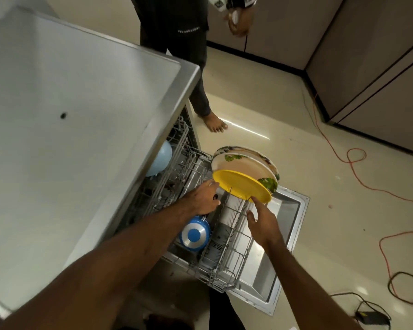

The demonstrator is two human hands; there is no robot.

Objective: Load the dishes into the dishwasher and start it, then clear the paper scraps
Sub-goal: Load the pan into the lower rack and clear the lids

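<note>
The yellow plate stood on edge in the tines at the far end of the lower rack, just in front of two floral plates. It looked like light, stiff plastic, smooth enough to slip; opposite points of the rim seemed the best hold. The left hand reached its left rim, but I could not tell its grip. The right hand hung open and empty, forefinger by the lower rim. A blue pan lay at the rack's left edge. No brand showed; white lettering on a bystander's dark clothing was too small to read.
</note>
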